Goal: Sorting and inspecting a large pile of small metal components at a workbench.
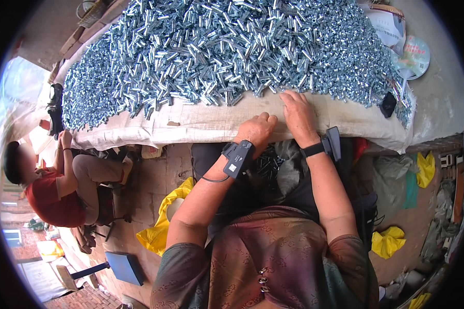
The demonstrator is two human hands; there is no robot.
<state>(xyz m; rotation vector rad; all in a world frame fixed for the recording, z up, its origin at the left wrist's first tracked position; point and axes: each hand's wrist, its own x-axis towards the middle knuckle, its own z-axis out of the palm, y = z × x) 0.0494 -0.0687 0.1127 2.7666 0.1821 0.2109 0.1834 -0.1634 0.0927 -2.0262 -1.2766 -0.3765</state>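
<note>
A large heap of shiny bluish-silver metal sleeves (227,51) covers the cloth-topped table (185,123) before me. Beside the long pieces, small metal nuts (340,56) lie at the right and more at the left. My left hand (257,130) is over the table's near edge, fingers curled together; what they hold, if anything, is hidden. Close by, my right hand (299,116) rests on the cloth with its fingers extended to the heap's front edge. Between my knees, a dark sheet (290,175) bears several small dark metal pieces (267,166).
At the left, another person in a red shirt (54,201) sits with hands at the table edge. Yellow bags (162,219) lie on the floor both sides of me. A blue platform scale (125,268) stands lower left. A round fan (413,56) lies right of the heap.
</note>
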